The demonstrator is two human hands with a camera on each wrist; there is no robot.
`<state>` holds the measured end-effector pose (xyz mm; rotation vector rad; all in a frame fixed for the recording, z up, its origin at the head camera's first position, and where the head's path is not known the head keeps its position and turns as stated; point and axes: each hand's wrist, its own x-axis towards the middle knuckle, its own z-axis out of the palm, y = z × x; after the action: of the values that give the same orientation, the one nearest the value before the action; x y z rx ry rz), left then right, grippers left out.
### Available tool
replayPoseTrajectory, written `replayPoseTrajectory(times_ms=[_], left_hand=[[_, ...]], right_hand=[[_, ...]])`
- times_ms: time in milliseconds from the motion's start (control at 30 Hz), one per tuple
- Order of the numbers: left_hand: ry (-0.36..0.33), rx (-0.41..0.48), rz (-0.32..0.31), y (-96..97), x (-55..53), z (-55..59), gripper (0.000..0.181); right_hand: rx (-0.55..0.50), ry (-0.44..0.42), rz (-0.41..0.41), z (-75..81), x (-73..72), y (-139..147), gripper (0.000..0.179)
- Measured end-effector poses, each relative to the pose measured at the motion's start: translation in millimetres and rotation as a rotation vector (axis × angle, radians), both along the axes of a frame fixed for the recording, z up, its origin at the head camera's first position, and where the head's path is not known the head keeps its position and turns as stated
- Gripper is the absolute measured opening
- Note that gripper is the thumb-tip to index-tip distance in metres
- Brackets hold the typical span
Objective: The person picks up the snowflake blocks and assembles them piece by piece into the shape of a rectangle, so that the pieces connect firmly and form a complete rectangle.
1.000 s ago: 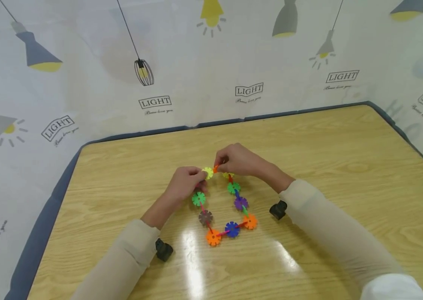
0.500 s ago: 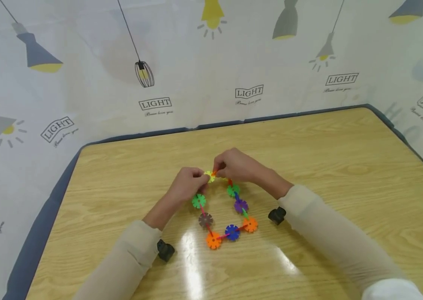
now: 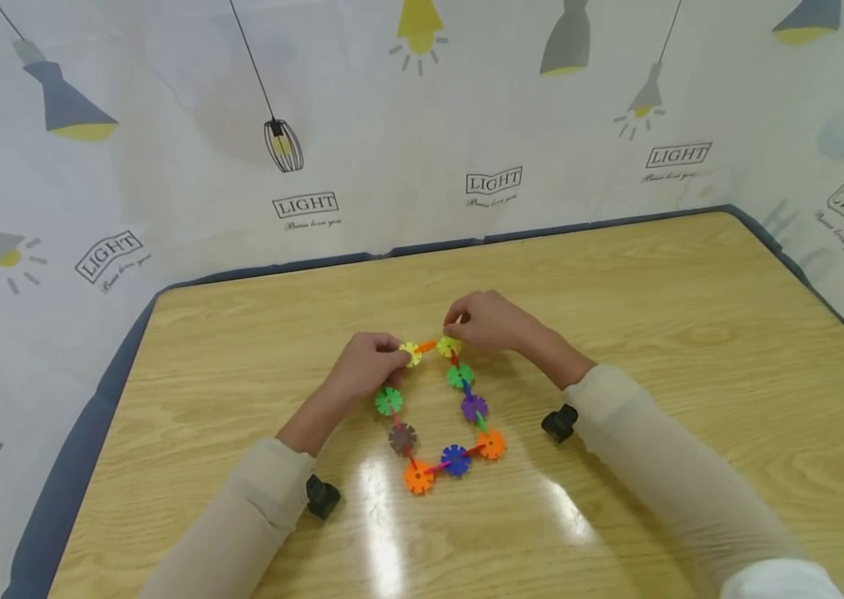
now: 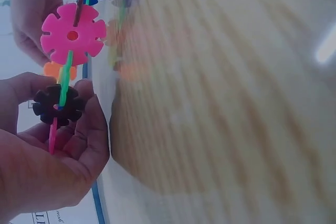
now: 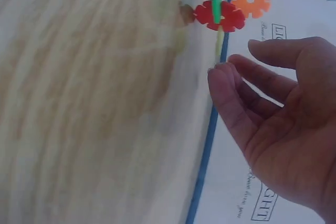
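Observation:
A closed loop of toy snowflake discs, slotted together flat and on edge, lies before me in the head view. My left hand (image 3: 367, 366) pinches a yellow snowflake disc (image 3: 411, 353) at the loop's far left corner. From there an orange disc (image 3: 426, 346) bridges to a second yellow disc (image 3: 448, 345). Over that one is my right hand (image 3: 489, 321); its thumb and fingers stand apart in the right wrist view, fingertips right at the disc's edge. A dark disc (image 4: 56, 106) stands amid my left fingers in the left wrist view, near a pink disc (image 4: 73, 34).
The loop's near side has an orange disc (image 3: 418, 477), a blue disc (image 3: 456, 460) and another orange disc (image 3: 491, 444). They rest on a wooden table (image 3: 616, 316). A lamp-patterned cloth (image 3: 407, 133) hangs beyond its back edge.
My right hand has let go of the orange disc and shifted right to the second yellow disc. The orange disc, earlier in its fingers, now sits between both yellow discs. The left hand keeps its pinch.

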<state>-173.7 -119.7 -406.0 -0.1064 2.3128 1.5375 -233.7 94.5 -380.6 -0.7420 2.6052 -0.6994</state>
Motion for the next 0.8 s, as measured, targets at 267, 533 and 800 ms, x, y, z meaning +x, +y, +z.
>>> replayPoseTrajectory(times_ms=[267,533,800], left_hand=[[-0.025,0.023,-0.007,0.9,-0.2,0.5,0.018],[-0.056,0.011,-0.009,2.4,-1.5,-0.5,0.018],[-0.052,0.052,0.008,6.1,-0.5,0.8,0.019]], right_hand=[[-0.1,-0.245,-0.067,-18.8,-3.8,5.7,0.024],[-0.237,-0.362,-0.136,-21.7,-4.4,9.5,0.02],[-0.285,-0.394,-0.106,-20.4,-2.6,11.6,0.019]])
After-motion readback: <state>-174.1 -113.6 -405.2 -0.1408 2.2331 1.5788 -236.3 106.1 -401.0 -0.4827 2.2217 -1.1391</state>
